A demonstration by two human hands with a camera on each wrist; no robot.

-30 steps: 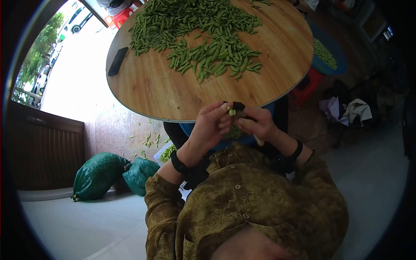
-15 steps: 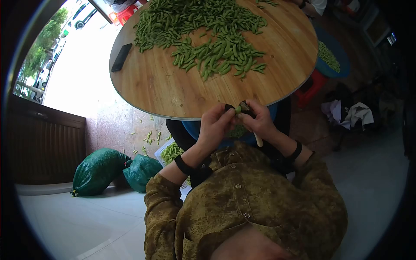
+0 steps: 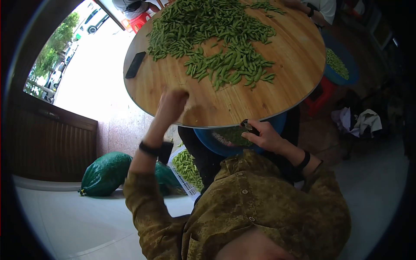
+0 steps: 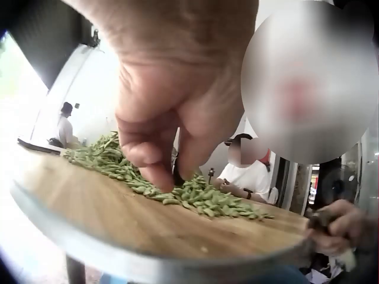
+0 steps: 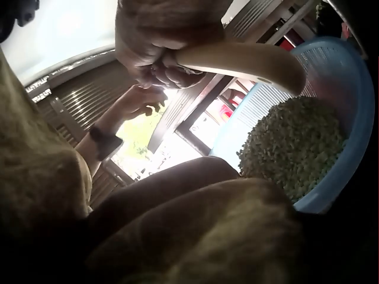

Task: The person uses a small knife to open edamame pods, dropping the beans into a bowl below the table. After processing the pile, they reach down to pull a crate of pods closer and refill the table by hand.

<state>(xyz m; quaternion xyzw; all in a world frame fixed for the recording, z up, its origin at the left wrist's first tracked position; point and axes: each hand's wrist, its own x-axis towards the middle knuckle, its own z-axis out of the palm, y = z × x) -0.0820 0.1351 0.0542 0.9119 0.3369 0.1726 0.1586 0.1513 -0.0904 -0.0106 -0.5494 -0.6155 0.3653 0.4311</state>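
Note:
My left hand [image 3: 173,106] is lifted over the near left edge of the round wooden table [image 3: 294,56], blurred in the head view. Its fingers hang loosely bent, with something dark [image 4: 177,171] at one fingertip. Green soybean pods [image 3: 234,65] lie heaped beyond it. My right hand [image 3: 268,138] stays at the table's near edge, gripping a tool by its pale curved handle [image 5: 254,62]; its working end is mostly hidden by the fingers. Under that hand sits a blue basin [image 5: 362,124] of shelled green beans [image 5: 293,148].
A black phone-like slab [image 3: 135,65] lies at the table's left. On the floor stand a white basket [image 3: 190,190] of pods and a green sack [image 3: 106,173]. Another blue basin [image 3: 352,56] of beans is at the right. Other people [image 3: 323,11] sit across the table.
Both hands were together over the basin, with green beans at the fingertips a second ago. The left has since swung away up and left; the right remains near the table edge with its tool.

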